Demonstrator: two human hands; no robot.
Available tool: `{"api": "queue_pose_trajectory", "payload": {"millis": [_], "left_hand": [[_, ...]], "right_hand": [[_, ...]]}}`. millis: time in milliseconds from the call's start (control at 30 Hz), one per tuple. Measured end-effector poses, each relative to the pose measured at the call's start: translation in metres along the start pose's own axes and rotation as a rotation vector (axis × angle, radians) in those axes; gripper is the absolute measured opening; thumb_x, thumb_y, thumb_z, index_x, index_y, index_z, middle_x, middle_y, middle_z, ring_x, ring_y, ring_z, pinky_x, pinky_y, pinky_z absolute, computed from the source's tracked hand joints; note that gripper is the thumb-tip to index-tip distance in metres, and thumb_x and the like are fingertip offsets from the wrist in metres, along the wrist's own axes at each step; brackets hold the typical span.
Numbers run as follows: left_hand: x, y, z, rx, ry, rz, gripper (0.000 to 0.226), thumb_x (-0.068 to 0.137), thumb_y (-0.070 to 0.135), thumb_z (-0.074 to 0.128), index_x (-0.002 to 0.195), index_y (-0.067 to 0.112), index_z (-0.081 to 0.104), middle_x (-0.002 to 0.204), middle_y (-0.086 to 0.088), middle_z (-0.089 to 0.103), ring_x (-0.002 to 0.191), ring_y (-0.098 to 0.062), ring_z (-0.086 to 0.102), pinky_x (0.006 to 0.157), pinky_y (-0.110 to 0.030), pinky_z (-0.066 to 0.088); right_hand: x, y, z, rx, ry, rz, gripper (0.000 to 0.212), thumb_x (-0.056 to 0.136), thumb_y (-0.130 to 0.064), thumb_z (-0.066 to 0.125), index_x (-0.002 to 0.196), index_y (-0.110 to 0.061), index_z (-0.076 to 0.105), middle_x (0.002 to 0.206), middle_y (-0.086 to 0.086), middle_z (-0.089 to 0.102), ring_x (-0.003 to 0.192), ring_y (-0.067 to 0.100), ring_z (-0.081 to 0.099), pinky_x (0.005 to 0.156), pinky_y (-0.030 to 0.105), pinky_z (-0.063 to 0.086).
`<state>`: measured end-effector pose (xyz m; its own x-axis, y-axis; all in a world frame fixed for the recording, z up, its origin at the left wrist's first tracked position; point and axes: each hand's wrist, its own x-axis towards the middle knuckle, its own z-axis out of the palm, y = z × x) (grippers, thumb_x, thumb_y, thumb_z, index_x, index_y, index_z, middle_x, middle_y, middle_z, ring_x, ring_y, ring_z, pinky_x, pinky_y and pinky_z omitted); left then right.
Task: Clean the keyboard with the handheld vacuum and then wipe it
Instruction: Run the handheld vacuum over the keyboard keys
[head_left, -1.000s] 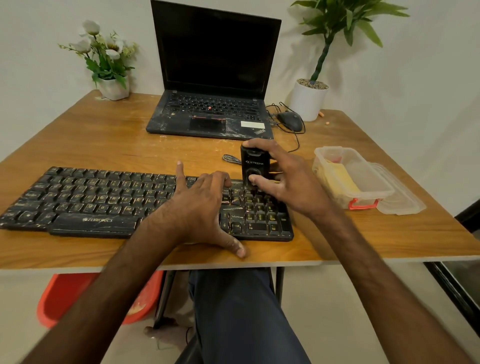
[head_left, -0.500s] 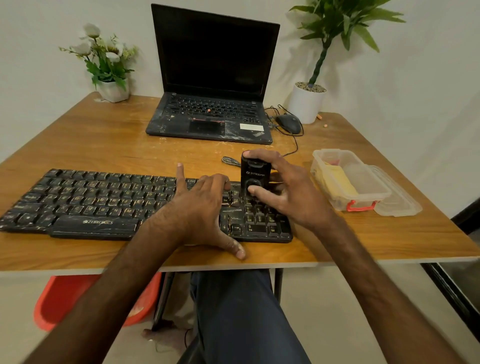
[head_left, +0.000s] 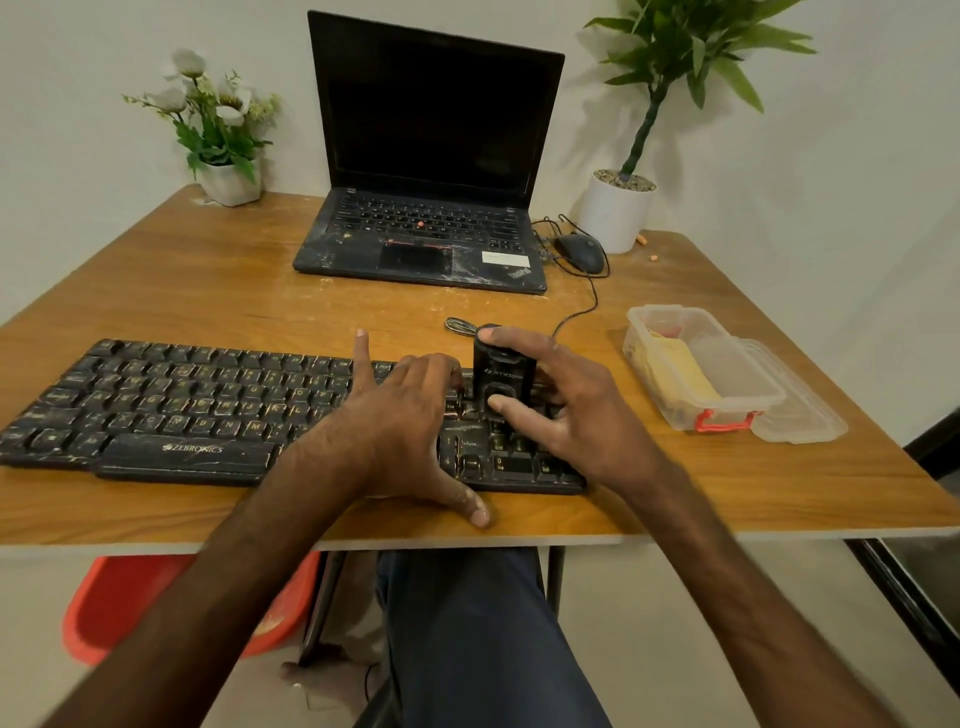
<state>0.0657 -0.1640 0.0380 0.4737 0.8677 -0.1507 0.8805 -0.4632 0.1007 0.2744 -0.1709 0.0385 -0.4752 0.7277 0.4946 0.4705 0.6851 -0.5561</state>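
Note:
A dusty black keyboard (head_left: 171, 410) lies along the near edge of the wooden table (head_left: 218, 291). My right hand (head_left: 566, 415) grips a small black handheld vacuum (head_left: 503, 371), held upright on the keys at the keyboard's right end, with my index finger on its top and my thumb on its front. My left hand (head_left: 400, 431) lies flat on the keyboard just left of the vacuum, fingers spread, the thumb resting on the table in front. A yellow cloth (head_left: 680, 371) lies inside a clear plastic box (head_left: 727, 410) to the right.
An open black laptop (head_left: 426, 228) stands at the back centre, with a wired mouse (head_left: 582, 252) to its right. A flower pot (head_left: 228, 182) is back left and a potted plant (head_left: 618, 210) back right. The box's lid (head_left: 800, 410) lies beside it. A red tub (head_left: 130, 603) sits under the table.
The vacuum and my right hand have slid a little towards me across the right-hand keys. My left hand has stayed in place on the keyboard.

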Motion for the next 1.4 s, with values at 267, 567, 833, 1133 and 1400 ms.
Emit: {"api": "queue_pose_trajectory", "payload": {"millis": [267,567,833,1133,1400], "left_hand": [[0.000,0.002,0.000,-0.001,-0.008,-0.009,0.136,0.043,0.098,0.056,0.144,0.019,0.008,0.154,0.000,0.027,0.149,-0.018,0.019,0.113,-0.068,-0.018],[0.000,0.001,0.000,-0.021,-0.011,-0.024,0.139,0.044,0.097,0.058,0.145,0.017,0.008,0.156,0.001,0.026,0.150,-0.017,0.017,0.112,-0.068,-0.019],[0.001,0.002,0.000,0.017,-0.026,-0.005,0.135,0.043,0.098,0.055,0.143,0.018,0.010,0.153,0.001,0.028,0.148,-0.017,0.020,0.113,-0.069,-0.016],[0.000,0.001,-0.001,-0.013,-0.025,-0.016,0.136,0.042,0.098,0.055,0.144,0.016,0.017,0.152,0.003,0.029,0.148,-0.015,0.020,0.111,-0.069,-0.019],[0.002,0.003,-0.001,0.004,-0.034,-0.015,0.138,0.042,0.098,0.055,0.145,0.016,0.015,0.153,0.002,0.028,0.149,-0.016,0.020,0.111,-0.069,-0.019]], "right_hand": [[-0.023,-0.007,-0.011,0.053,-0.061,0.016,0.058,0.090,-0.016,0.070,0.138,-0.035,0.043,0.129,-0.013,0.054,0.115,0.011,0.059,0.083,0.028,0.058],[0.008,0.006,-0.008,-0.014,-0.016,0.065,0.056,0.091,-0.017,0.068,0.139,-0.030,0.042,0.129,-0.013,0.052,0.114,0.010,0.058,0.079,0.033,0.060],[-0.030,-0.005,-0.013,0.054,-0.003,0.030,0.059,0.089,-0.016,0.071,0.138,-0.035,0.043,0.126,-0.022,0.052,0.113,0.008,0.059,0.081,0.022,0.057],[0.004,0.014,-0.010,-0.003,0.004,0.116,0.058,0.091,-0.017,0.069,0.139,-0.034,0.042,0.131,-0.008,0.052,0.114,0.010,0.057,0.079,0.033,0.060],[-0.029,-0.003,-0.008,0.050,0.005,0.041,0.061,0.090,-0.021,0.070,0.138,-0.042,0.040,0.126,-0.027,0.050,0.113,0.008,0.059,0.080,0.025,0.058]]}}
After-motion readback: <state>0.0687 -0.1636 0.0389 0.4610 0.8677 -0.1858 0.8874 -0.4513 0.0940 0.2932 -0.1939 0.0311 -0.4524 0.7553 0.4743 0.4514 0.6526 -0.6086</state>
